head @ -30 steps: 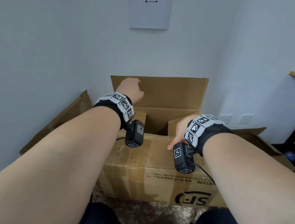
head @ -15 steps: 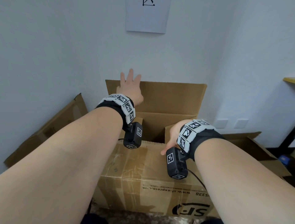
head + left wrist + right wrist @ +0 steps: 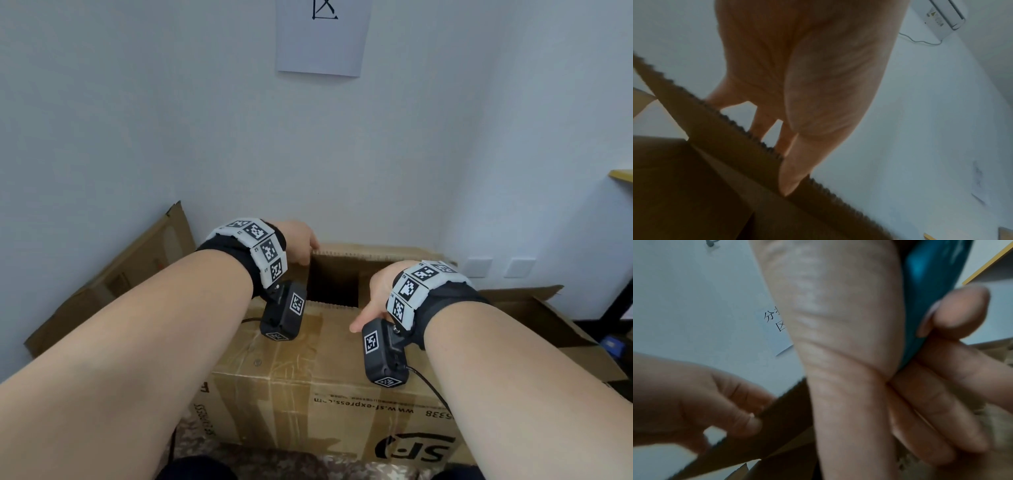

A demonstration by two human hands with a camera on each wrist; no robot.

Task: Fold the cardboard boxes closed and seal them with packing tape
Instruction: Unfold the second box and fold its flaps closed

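Observation:
A brown cardboard box (image 3: pixel 325 394) with a black logo stands right in front of me. Its near flap (image 3: pixel 325 335) lies flat. My left hand (image 3: pixel 298 243) grips the edge of the far flap (image 3: pixel 376 251), which is tipped down over the opening; in the left wrist view the fingers (image 3: pixel 764 123) hook behind that flap (image 3: pixel 725 146) and the thumb lies on its near face. My right hand (image 3: pixel 376 294) rests at the dark gap between the flaps. In the right wrist view its fingers (image 3: pixel 941 410) curl round a blue object (image 3: pixel 931 280). No tape roll shows.
Another open cardboard box (image 3: pixel 113 281) leans against the wall on the left, and a third (image 3: pixel 534 308) lies on the right. A white wall with a paper sheet (image 3: pixel 320 34) stands close behind. Wall sockets (image 3: pixel 479 267) and a yellow table edge (image 3: pixel 621 174) are at the right.
The far flap stood upright; my left hand reached over its top edge and has pulled it down toward the near flap. My right hand stayed on the box.

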